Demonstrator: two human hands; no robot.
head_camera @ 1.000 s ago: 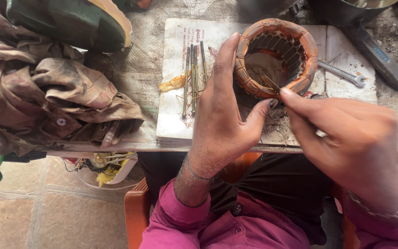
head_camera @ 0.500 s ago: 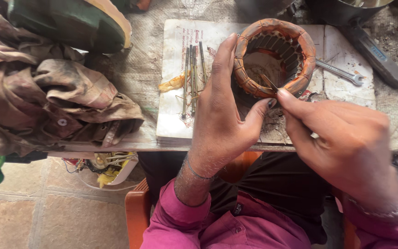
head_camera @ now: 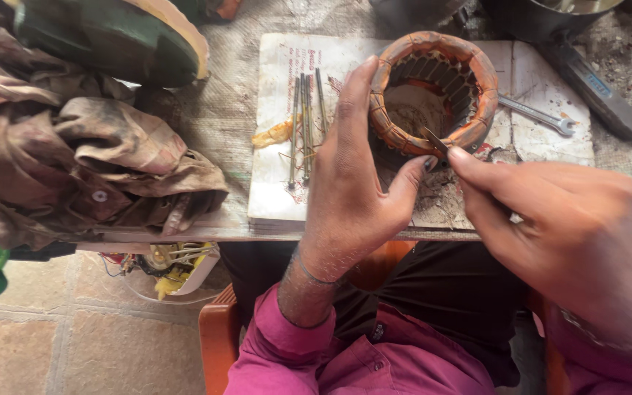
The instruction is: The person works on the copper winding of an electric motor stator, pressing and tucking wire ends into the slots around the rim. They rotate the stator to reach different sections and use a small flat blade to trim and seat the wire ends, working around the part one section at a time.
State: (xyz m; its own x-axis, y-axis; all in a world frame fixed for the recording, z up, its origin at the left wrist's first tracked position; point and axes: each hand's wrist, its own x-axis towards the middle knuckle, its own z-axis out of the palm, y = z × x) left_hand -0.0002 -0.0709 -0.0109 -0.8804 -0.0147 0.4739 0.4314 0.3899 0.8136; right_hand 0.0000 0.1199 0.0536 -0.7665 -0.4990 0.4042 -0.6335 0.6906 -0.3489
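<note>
While the left hand (head_camera: 352, 183) clamps thumb and fingers around the ring-shaped motor stator (head_camera: 433, 91) at upper centre, steadying it on edge over the paper-covered surface (head_camera: 535, 139), the right hand (head_camera: 557, 212) pinches a thin metal blade (head_camera: 434, 140) against its winding. Slim rods (head_camera: 305, 124) lie left of it, a spanner (head_camera: 539, 115) right, rags (head_camera: 96, 168) far left.

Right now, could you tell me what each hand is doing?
Left hand: closed around the rim of the round motor stator, steadying it.
Right hand: fingers pinched on a thin metal tool pressed against the stator's winding.
</note>
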